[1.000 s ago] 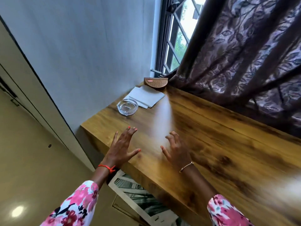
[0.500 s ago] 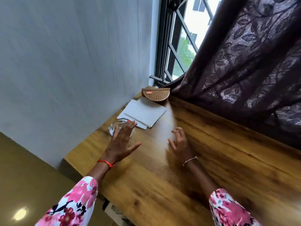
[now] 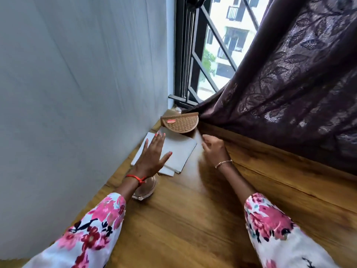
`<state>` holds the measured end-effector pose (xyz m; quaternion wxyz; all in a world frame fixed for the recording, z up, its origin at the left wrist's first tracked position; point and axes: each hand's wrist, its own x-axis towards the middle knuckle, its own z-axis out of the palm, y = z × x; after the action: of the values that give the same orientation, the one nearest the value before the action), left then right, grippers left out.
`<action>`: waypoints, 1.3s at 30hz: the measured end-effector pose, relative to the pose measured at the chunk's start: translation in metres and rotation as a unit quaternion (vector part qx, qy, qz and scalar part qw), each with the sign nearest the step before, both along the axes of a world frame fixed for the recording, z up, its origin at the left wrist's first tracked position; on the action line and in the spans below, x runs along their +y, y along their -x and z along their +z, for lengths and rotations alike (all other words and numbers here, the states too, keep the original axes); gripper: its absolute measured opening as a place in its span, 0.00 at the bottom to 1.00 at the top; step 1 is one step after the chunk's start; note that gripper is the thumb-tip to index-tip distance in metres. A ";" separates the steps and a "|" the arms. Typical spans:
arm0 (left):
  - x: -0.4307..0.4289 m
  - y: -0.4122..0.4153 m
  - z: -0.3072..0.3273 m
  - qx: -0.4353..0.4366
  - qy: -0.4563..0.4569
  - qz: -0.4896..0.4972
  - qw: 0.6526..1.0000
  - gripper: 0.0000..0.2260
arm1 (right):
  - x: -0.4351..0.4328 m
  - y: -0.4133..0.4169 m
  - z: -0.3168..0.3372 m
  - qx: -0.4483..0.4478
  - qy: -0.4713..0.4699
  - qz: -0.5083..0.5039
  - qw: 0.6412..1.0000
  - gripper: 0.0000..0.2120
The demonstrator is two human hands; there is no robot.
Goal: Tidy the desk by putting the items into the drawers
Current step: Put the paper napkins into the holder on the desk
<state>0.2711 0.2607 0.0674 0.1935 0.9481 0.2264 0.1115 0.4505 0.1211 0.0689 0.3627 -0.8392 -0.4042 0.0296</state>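
A stack of white paper napkins lies on the wooden desk by the wall. My left hand is spread flat over the napkins, fingers straight. Behind them stands a brown half-round woven holder with a red label. My right hand hovers just right of the napkins, fingers loosely curled, holding nothing. A clear glass ashtray sits under my left wrist, partly hidden by the arm. No drawer is in view.
A grey wall runs along the desk's left edge. A dark patterned curtain hangs over the desk's back right, and a barred window is in the corner.
Both hands have reached forward toward the corner. My left hand passed over the ashtray and now lies over the napkins; my right hand moved up beside them. The view came closer.
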 end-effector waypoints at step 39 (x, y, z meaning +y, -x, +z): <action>0.086 -0.101 0.031 -0.165 0.123 0.036 0.978 0.28 | 0.079 -0.023 0.057 0.626 -0.350 -0.125 0.685 0.05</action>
<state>0.3721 0.3463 0.0987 0.3395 0.8768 0.2369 0.2445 0.4732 0.1998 0.1259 0.7993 -0.4798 0.0453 0.3588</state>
